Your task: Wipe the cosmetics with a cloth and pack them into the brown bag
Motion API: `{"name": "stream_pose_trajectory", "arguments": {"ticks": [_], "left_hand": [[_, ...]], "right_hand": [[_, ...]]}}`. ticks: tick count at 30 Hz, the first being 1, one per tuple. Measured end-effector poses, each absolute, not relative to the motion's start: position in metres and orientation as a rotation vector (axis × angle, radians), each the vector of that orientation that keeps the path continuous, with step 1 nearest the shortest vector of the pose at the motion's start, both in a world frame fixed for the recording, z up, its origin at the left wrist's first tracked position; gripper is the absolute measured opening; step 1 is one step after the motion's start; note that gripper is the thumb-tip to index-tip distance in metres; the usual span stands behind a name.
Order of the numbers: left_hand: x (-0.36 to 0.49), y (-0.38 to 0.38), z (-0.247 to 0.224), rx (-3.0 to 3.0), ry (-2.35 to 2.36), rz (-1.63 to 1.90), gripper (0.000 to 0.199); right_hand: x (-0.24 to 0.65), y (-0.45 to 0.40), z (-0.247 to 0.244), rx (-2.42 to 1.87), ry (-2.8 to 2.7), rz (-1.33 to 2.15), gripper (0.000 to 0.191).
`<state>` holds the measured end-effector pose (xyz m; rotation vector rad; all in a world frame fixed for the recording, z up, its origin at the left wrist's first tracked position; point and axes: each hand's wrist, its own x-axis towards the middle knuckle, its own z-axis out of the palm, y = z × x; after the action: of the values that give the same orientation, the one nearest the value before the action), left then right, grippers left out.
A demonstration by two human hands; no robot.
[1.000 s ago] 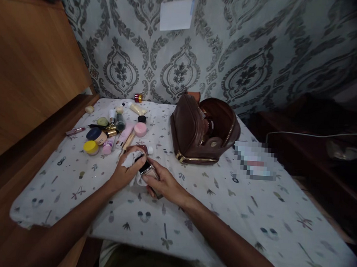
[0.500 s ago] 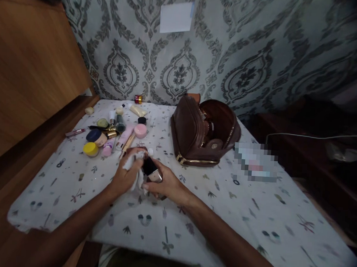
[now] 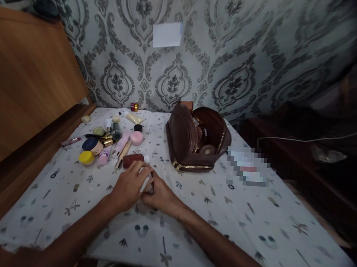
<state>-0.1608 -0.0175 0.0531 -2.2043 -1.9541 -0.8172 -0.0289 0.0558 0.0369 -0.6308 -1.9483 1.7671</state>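
Over the front middle of the table, my left hand (image 3: 129,186) closes with a crumpled white wipe (image 3: 146,184) in its fingers. My right hand (image 3: 162,193) grips a small bottle (image 3: 150,187), largely covered by both hands; its black cap does not show now. The two hands meet, the wipe pressed against the bottle. Just beyond my left fingers lies a dark red bottle (image 3: 133,160) with a white cap. An open brown leather cosmetic bag (image 3: 192,150) stands to the right, items inside it.
Jars, tubes and makeup sticks cluster at the left, among them a yellow-lidded jar (image 3: 86,157), a blue-lidded jar (image 3: 90,144) and a pink jar (image 3: 136,138). A blurred-out flat object (image 3: 247,166) lies right of the bag. Patterned cloth (image 3: 196,239) covers the table.
My left hand has turned over the bottle with the wipe, covering the black cap seen before. The dark red bottle shows more fully now. The view has tilted up slightly.
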Motion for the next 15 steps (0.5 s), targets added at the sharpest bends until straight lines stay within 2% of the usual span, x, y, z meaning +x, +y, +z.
{"name": "stream_pose_trajectory", "arguments": {"ticks": [4,10,12,15], "left_hand": [[-0.156,-0.019,0.053,-2.107,-2.045,-0.931,0.024],[-0.164,-0.019,0.054,-2.098,-2.022,-1.279,0.021],[-0.168,-0.019,0.057,-2.068,-2.008,-1.377,0.023],[-0.172,-0.022,0.064,-1.995,-1.987,-1.510,0.023]], "right_hand": [[-0.025,0.050,0.036,-0.785,-2.283,1.457,0.091],[-0.024,0.043,0.031,-0.764,-2.366,1.389,0.097],[-0.025,0.045,0.032,-0.736,-2.220,1.577,0.095],[-0.027,0.051,0.036,-0.654,-1.758,2.193,0.092]]}}
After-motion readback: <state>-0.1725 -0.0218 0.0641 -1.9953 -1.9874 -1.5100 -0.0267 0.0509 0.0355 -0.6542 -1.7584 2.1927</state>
